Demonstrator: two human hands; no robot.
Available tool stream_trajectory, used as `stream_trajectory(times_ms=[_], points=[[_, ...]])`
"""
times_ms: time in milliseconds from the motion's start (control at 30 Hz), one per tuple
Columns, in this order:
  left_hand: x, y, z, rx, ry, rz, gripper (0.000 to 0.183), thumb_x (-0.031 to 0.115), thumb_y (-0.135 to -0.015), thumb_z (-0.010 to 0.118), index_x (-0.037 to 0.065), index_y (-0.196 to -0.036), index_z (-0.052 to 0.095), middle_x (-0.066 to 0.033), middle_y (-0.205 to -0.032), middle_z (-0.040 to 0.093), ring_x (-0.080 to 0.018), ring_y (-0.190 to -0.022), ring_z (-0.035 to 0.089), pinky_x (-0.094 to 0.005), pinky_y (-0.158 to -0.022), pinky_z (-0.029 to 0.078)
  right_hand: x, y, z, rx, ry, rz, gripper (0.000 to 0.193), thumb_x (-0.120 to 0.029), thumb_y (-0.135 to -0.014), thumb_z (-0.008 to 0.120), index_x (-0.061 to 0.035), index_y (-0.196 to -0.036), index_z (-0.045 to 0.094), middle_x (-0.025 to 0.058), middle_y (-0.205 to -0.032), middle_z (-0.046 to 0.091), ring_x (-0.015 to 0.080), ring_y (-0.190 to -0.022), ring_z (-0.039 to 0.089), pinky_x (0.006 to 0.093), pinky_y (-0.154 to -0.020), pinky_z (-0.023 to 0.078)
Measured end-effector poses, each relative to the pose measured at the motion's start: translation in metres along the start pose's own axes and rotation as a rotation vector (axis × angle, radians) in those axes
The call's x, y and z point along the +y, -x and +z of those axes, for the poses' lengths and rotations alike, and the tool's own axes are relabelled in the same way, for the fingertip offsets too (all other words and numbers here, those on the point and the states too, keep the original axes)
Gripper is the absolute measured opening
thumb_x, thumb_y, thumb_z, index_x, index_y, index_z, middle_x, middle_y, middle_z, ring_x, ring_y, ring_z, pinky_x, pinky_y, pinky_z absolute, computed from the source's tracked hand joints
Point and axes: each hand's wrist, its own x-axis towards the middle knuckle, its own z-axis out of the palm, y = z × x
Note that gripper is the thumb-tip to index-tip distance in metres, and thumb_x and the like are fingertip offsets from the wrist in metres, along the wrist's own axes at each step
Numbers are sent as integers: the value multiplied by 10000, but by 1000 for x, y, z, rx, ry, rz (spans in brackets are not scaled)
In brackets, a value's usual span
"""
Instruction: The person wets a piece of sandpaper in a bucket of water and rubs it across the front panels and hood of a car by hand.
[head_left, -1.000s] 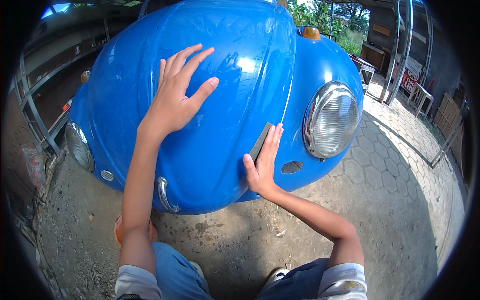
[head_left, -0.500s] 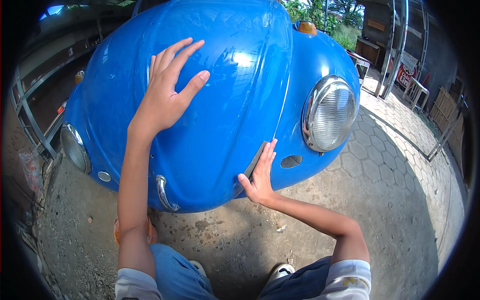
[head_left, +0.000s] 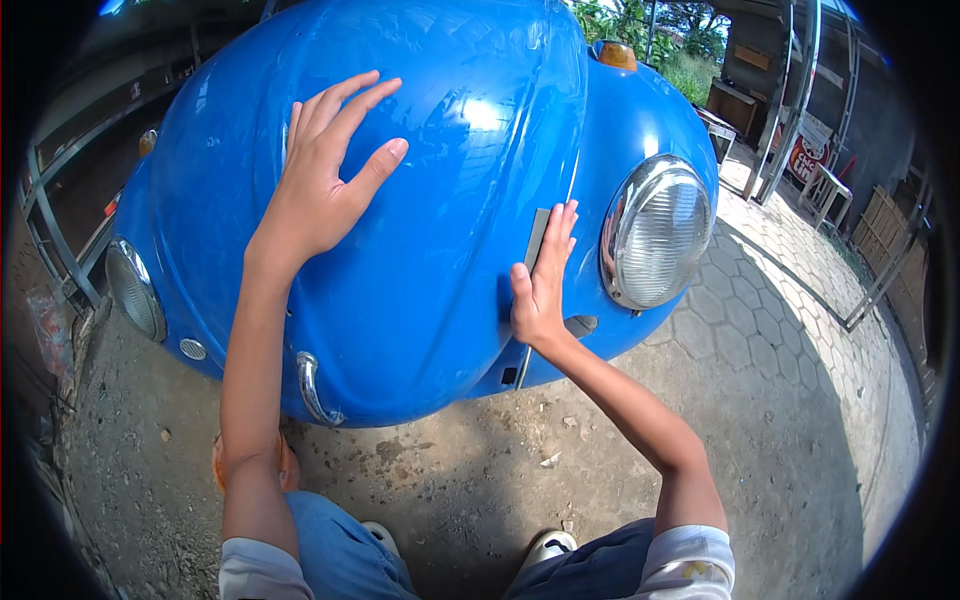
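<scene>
The blue front hood (head_left: 440, 190) of a rounded car fills the middle of the view. Over its left part my left hand (head_left: 318, 195) is open, fingers spread, holding nothing; whether the palm touches the paint I cannot tell. At the seam between hood and right fender (head_left: 650, 120), my right hand (head_left: 543, 295) lies with its fingers together along a flat grey strip (head_left: 538, 236) that looks like sandpaper, pressing it to the bodywork. Part of the strip is hidden under the fingers. The right headlight (head_left: 655, 232) stands just right of that hand.
A chrome handle (head_left: 308, 385) curves from the hood's lower edge. The left headlight (head_left: 135, 290) and an orange turn lamp (head_left: 614, 55) stick out from the fenders. Something orange (head_left: 285, 465) sits low beside my left leg. Metal posts (head_left: 790, 120) and a small table (head_left: 828, 190) stand at right.
My right hand has slid up and away from me along the hood seam, carrying the grey strip with it. The left hand stays nearly in place over the hood.
</scene>
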Motion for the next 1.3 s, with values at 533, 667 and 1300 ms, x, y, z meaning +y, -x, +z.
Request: stream_trajectory(times_ms=[533,667,1300], points=[[10,-9,-16,83,23,76,539,352,-1024,650,122,-1509,603,-132,-1581,534,-328,-1491,442,-479,-1265,302,-21,-32,-11,-24,141,-2,1018,-590,-1029,521,14,-1705,56,307,-1766,-42,475,-1641,-79,669,-1257,-61],[19,-5,-23,76,45,71,535,358,-1032,640,125,-1512,601,-132,-1581,538,-325,-1492,444,-478,-1266,299,-20,61,15,-174,373,-280,1141,-784,-944,510,13,-1695,188,310,-1764,44,483,-1641,-45,685,-1249,-92],[-27,17,-71,88,-12,32,536,308,-1004,677,28,-1453,589,-210,-1480,559,-370,-1408,495,-463,-1214,351,-62,62,41,-389,865,-699,1074,-947,-903,236,-234,-1703,313,-22,-1765,284,269,-1637,237,739,-1218,-178]])
